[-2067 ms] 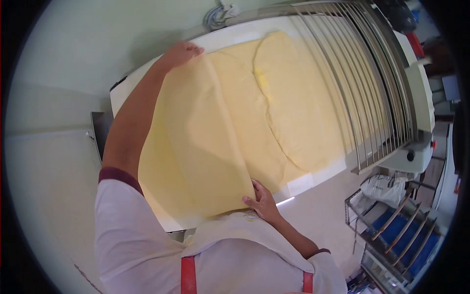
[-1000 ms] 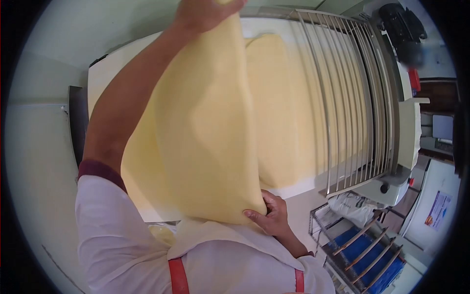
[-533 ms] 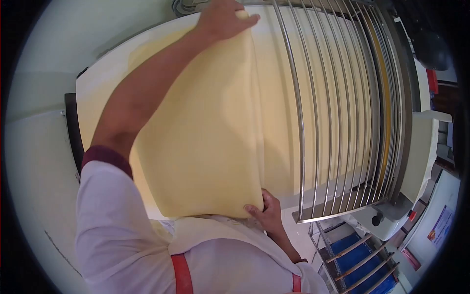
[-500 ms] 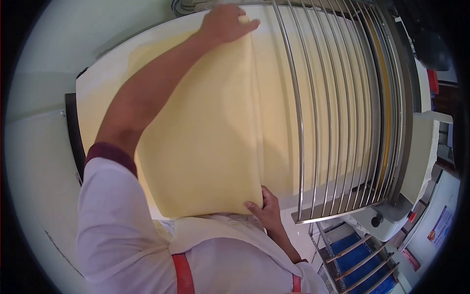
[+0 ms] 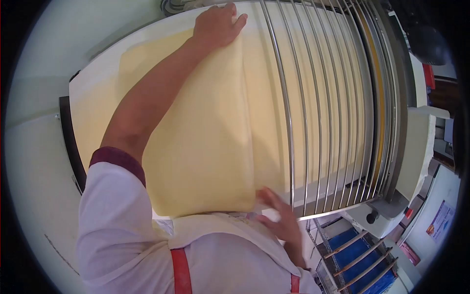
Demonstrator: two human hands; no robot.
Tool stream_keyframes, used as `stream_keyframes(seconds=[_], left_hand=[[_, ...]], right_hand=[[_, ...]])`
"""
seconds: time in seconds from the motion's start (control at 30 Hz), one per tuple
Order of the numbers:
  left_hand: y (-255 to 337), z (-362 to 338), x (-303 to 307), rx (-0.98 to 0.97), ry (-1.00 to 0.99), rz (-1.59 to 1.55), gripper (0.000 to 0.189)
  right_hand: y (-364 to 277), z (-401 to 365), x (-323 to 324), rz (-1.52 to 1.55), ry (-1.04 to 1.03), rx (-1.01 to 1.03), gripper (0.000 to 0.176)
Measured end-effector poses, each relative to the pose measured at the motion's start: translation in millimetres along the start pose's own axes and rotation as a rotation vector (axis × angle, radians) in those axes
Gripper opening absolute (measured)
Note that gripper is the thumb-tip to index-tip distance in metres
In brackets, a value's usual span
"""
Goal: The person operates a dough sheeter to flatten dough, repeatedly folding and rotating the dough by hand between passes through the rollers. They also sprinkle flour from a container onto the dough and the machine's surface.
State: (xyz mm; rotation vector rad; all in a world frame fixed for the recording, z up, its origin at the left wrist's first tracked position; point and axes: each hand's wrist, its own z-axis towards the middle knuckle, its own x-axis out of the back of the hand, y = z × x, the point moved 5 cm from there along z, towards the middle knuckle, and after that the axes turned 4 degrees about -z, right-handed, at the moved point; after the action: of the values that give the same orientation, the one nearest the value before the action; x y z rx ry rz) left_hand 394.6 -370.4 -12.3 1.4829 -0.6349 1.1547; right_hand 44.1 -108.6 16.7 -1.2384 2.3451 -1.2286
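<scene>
A wide pale-yellow dough sheet (image 5: 205,142) lies on a white belt in front of me, with a fold line or doubled edge running from far to near. At the far end of that edge, my left hand (image 5: 215,27) has its fingers curled and its thumb out, closed on the dough; its fingertips are partly hidden. My right hand (image 5: 281,218), slightly blurred, is just off the near corner of the dough with thumb and fingers apart and nothing between them.
A metal bar guard (image 5: 313,112) of a sheeting machine spans the dough to the right. Beyond it are the machine's rollers (image 5: 377,98) and a black knob (image 5: 372,216). A rack with a blue tray (image 5: 355,255) and wooden rods stands at lower right.
My right hand has let go of the dough's near corner and moved right, its fingers spreading. My left hand has stayed at the far edge. The whole view has shifted slightly left.
</scene>
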Motion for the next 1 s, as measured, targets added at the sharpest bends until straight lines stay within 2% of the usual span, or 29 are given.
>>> stream_keyframes(seconds=[0.03, 0.07, 0.17, 0.2, 0.23, 0.3, 0.37, 0.4, 0.5, 0.53, 0.67, 0.77, 0.8, 0.87, 0.9, 0.93, 1.0], left_hand=[[-5.9, -0.9, -4.6, -0.119, 0.12, 0.019, 0.057], [-9.1, -8.2, -12.1, -0.238, 0.24, 0.035, 0.06], [-5.3, -75.1, -40.5, -0.342, 0.285, 0.143, 0.076], [5.1, -111.2, -34.8, -0.309, 0.095, 0.137, 0.076], [16.7, -154.9, -27.6, -0.27, -0.088, 0.133, 0.077], [34.9, -229.7, -21.2, -0.269, -0.139, 0.081, 0.077], [53.5, -284.7, -18.6, -0.249, -0.21, 0.05, 0.076], [57.0, -291.1, -16.3, -0.244, -0.214, 0.04, 0.077], [65.1, -299.1, -13.3, -0.245, -0.195, 0.012, 0.078], [64.5, -298.9, -14.4, -0.254, -0.169, 0.014, 0.077], [58.4, -305.1, -10.6, -0.29, -0.104, -0.022, 0.076], [21.1, -303.8, 3.5, -0.211, -0.135, -0.108, 0.075], [-5.5, -301.8, 20.4, -0.167, -0.068, -0.076, 0.074], [-60.1, -306.5, 52.0, -0.023, -0.072, 0.14, 0.073], [-69.5, -309.8, 53.5, -0.018, -0.073, 0.142, 0.072], [-77.2, -314.6, 49.7, -0.012, -0.073, 0.138, 0.071], [-84.4, -315.5, 45.2, -0.017, -0.062, 0.148, 0.07]], right_hand=[[-5.9, -21.6, 31.4, -0.176, 0.05, 0.061, 0.061], [-13.9, -46.3, 73.0, -0.177, 0.226, 0.358, 0.056], [-32.0, -121.3, 235.7, -0.247, 1.06, 0.328, 0.036], [-72.0, -137.2, 276.5, -0.925, 1.272, 0.088, 0.032], [-78.6, -153.4, 327.6, -1.104, 1.302, 0.243, 0.034], [-65.9, -161.4, 420.0, -1.145, 1.318, 0.194, 0.036], [-29.8, -149.9, 496.0, -1.011, 1.156, 0.241, 0.035], [-14.5, -142.9, 514.7, -0.948, 1.074, 0.26, 0.035], [5.8, -126.4, 528.5, -0.877, 0.991, 0.127, 0.034], [-7.4, -123.5, 502.5, -0.973, 1.043, 0.111, 0.032], [-7.5, -116.2, 500.6, -0.896, 1.085, 0.104, 0.029], [15.2, -140.2, 532.8, -0.322, 1.155, 0.383, 0.033], [24.3, -157.5, 538.8, 0.07, 1.103, 0.485, 0.036], [33.8, -207.7, 550.1, 0.251, 1.084, 0.705, 0.04], [42.9, -234.9, 546.3, 0.34, 1.074, 0.815, 0.041], [56.4, -275.0, 524.7, -0.267, 1.525, 0.538, 0.043], [92.6, -298.8, 463.8, -0.46, 2.109, 0.497, 0.041]])
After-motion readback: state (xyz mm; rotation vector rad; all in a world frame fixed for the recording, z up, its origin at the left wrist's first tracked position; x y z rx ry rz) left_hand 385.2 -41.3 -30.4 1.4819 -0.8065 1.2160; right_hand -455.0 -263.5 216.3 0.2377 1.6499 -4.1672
